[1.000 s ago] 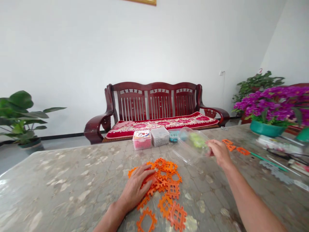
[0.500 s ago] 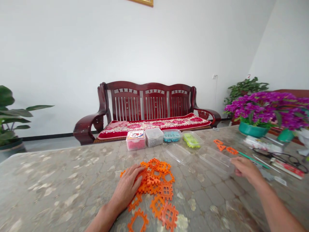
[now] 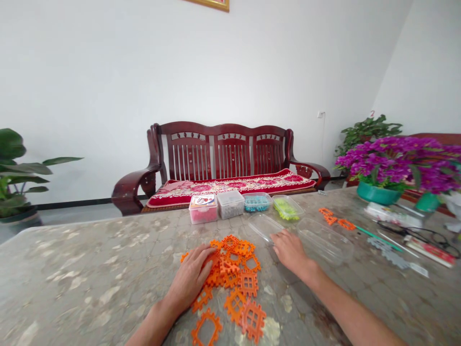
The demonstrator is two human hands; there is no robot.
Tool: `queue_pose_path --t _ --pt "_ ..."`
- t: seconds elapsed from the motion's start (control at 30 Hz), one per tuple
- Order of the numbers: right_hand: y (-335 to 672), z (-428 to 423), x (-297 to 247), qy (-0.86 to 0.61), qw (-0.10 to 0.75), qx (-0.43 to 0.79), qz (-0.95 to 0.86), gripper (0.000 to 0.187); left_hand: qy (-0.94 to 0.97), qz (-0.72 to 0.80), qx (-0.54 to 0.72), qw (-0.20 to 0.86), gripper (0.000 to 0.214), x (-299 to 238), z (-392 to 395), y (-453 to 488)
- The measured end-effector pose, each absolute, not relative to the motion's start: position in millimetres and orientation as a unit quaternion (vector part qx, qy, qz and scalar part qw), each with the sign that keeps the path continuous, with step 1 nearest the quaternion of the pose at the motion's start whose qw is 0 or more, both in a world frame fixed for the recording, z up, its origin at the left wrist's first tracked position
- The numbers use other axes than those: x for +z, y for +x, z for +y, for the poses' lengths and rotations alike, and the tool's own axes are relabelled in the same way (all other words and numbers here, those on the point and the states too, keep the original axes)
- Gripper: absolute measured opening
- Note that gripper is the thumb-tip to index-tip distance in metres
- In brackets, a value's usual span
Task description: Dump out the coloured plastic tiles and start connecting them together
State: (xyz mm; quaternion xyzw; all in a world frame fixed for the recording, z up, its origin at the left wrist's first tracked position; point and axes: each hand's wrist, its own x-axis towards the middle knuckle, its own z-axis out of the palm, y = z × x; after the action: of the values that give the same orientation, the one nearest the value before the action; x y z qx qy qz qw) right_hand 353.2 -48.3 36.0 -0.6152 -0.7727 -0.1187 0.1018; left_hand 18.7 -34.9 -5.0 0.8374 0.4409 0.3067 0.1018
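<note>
My left hand (image 3: 192, 271) lies flat on a pile of orange interlocking plastic pieces (image 3: 248, 282), fingers stretched out and somewhat apart. The pieces have toothed edges and window-like or round cut-outs, and part of the pile is hidden under the palm. My right hand (image 3: 290, 250) is low over the table just right of the pile, fingers reaching forward and slightly bent. Its fingertips are at the near edge of a clear plastic lid (image 3: 264, 227); whether they touch it I cannot tell. Right of this hand lies a clear open container (image 3: 324, 242).
Along the far edge stand a box of pink pieces (image 3: 203, 211), a box of grey pieces (image 3: 231, 206), a tub of blue pieces (image 3: 257, 204) and a tub of lime-green pieces (image 3: 287, 209). To the right are loose orange pieces (image 3: 345, 224), eyeglasses (image 3: 428, 238) and purple flowers (image 3: 392, 161).
My right hand has moved left from the clear container's right end to the clear lid, uncovering grey gear-like pieces at the right. My left hand has stayed on the orange pile.
</note>
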Motion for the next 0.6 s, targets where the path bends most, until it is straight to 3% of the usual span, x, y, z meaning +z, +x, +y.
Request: queue_pose_path --t 0.23,0.47,0.6 --pt "352.2 -55.8 36.5 -0.601 0.092 -0.160 -0.777 0.027 0.837 0.441 0.309 0.098 0.033 -3.9 -34.7 19.4" --pt "402.3 -90.4 59.8 -0.570 0.245 -0.310 -0.720 0.030 0.837 0.438 0.316 0.089 0.033 -6.7 -33.8 18.6" --pt "452.3 -113.7 65.3 -0.615 0.236 -0.353 -0.665 0.028 0.839 0.439 0.309 0.088 0.033 -6.4 -33.1 17.9"
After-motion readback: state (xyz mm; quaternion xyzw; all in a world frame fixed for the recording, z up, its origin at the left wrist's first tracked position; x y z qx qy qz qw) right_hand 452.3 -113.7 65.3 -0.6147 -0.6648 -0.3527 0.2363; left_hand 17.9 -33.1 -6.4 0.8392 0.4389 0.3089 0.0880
